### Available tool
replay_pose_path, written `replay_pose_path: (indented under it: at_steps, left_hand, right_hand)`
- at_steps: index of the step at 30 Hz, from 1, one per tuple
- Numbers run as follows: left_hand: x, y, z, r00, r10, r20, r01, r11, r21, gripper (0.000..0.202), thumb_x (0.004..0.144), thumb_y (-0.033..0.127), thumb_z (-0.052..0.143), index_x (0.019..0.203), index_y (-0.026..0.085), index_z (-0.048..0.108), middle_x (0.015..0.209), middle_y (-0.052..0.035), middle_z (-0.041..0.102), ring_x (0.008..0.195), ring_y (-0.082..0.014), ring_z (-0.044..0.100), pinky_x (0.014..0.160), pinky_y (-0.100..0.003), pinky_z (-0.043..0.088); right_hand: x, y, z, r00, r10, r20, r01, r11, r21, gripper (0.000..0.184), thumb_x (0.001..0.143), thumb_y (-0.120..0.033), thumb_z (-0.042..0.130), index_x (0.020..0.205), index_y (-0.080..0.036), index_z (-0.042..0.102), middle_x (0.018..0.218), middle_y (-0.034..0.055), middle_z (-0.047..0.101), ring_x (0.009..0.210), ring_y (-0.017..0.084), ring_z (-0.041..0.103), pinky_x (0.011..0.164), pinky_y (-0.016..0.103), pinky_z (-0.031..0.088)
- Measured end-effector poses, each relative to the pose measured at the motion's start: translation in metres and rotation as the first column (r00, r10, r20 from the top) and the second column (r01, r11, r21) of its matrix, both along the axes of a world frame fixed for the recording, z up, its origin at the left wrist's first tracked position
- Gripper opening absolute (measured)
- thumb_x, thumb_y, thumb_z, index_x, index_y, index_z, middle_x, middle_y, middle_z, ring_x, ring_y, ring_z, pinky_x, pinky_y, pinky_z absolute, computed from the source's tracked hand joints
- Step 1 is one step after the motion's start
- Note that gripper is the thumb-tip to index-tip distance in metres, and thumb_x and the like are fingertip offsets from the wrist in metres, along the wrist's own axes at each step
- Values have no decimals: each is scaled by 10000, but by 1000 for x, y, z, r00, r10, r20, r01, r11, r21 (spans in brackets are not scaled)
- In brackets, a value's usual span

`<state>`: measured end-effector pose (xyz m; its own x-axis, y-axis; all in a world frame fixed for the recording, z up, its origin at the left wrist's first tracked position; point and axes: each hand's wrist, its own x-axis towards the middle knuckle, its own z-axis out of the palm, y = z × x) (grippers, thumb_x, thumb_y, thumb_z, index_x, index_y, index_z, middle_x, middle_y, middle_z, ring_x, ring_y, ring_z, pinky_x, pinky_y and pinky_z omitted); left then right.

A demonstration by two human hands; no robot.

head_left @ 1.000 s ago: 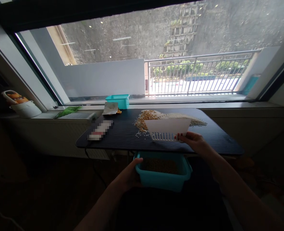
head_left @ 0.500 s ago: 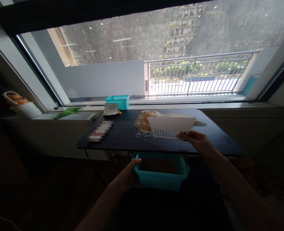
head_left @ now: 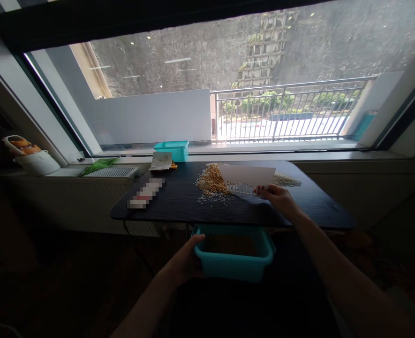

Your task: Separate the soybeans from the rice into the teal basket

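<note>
My right hand (head_left: 275,196) is closed on the near right corner of a white slotted scraper (head_left: 247,174), a flat sheet with a row of slots along its lower edge. The scraper's left end meets a heap of yellow corn kernels or beans (head_left: 212,179) on the dark table (head_left: 179,204). White grains (head_left: 216,199) lie scattered in front of the heap, and a pile of rice-like grains (head_left: 285,179) shows to the right of the scraper. My left hand (head_left: 189,256) grips the left rim of a turquoise tub (head_left: 233,266) below the table edge. Dark brown contents (head_left: 230,244) fill its bottom.
At the back left of the table stand a smaller turquoise bin (head_left: 179,152) and a paper packet (head_left: 161,161). A blurred-out flat item (head_left: 146,193) lies at the left. A white pot (head_left: 36,162) and a green cloth (head_left: 100,165) sit by the window.
My right hand has moved the scraper a little left and away from me, lower onto the table by the heap. My left hand still holds the tub, which has barely shifted.
</note>
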<state>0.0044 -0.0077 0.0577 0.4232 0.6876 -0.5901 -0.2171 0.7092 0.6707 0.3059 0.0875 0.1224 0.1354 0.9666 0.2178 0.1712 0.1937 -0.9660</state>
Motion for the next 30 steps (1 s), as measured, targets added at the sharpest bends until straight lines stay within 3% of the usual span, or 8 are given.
replay_pose_path:
  at_steps: [7,17,24,30]
  left_hand:
    - [0,1,-2,1000,-1,5,1,1000,-18,621,719,567,583,1194,175,501,879,-54,602,818,-237,619,752,-418,513]
    - [1,-1,0,1000,4,5,-4,1000,-19,533,719,552,595,1100,185,532,837,-33,620,809,-239,640,746,-416,525]
    - [6,-9,3,999,45,-8,-45,999,-28,570,737,564,567,1180,213,493,943,-59,644,843,-247,648,742,-412,524]
    - [6,-13,0,999,33,-30,-34,999,-11,603,746,572,552,1205,185,492,970,-80,643,859,-260,645,726,-396,522]
  right_hand:
    - [10,-16,-4,997,44,55,-43,999,-20,469,528,-612,751,739,-194,730,764,62,735,743,229,667,740,360,527]
    - [12,-53,-6,998,-65,-20,65,998,-18,408,549,-551,779,757,-203,741,792,50,745,787,243,683,793,387,538]
    - [5,-80,-27,978,-202,-56,205,977,50,425,548,-592,756,741,-214,738,778,46,746,808,259,686,830,414,532]
    - [-5,-102,-18,978,-198,-68,197,980,-24,439,512,-584,779,753,-219,744,796,34,750,818,268,686,853,421,524]
